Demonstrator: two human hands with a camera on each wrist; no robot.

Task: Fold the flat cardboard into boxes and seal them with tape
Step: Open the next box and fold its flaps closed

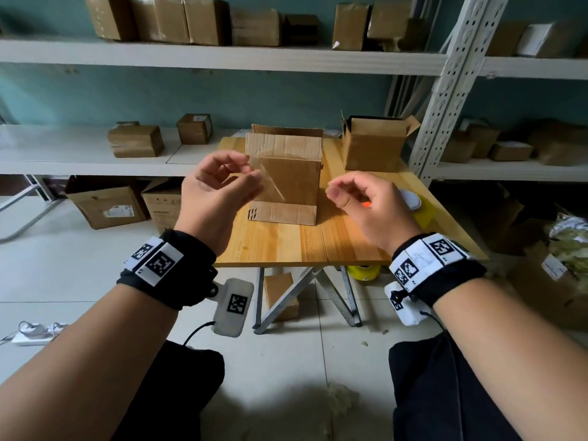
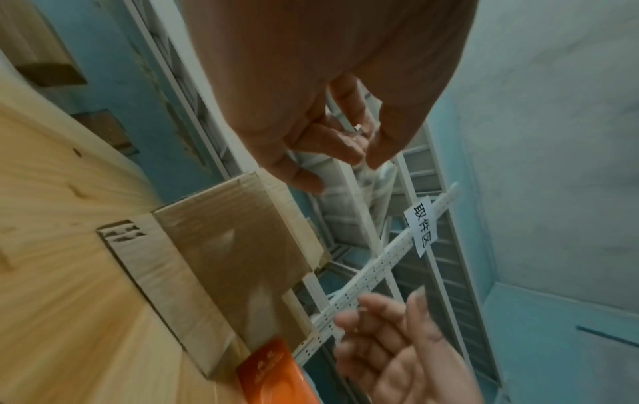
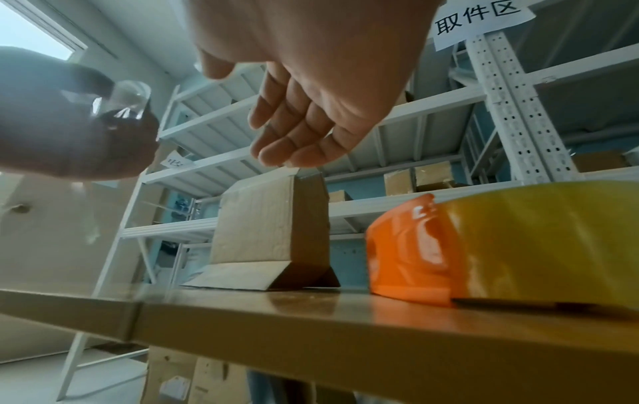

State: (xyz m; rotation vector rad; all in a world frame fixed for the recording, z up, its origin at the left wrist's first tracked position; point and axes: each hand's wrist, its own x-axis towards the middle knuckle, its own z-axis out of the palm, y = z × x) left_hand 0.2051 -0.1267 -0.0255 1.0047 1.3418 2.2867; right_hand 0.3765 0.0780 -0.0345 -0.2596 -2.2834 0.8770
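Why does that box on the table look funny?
The box stands upright on the wooden table, unsealed, with its bottom flap sticking out forward. The left hand pinches a crumpled strip of clear tape; the right hand holds nothing.

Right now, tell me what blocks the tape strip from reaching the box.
Nothing visible does. The left hand pinches the clear tape strip just in front of the cardboard box, with open air between them.

A half-folded brown cardboard box (image 1: 286, 176) stands mid-desk (image 1: 276, 243); behind and to its right, an open-flapped cardboard carton (image 1: 372, 144) — the yellow tape roll in an orange dispenser (image 3: 501, 246) lies at the right edge.
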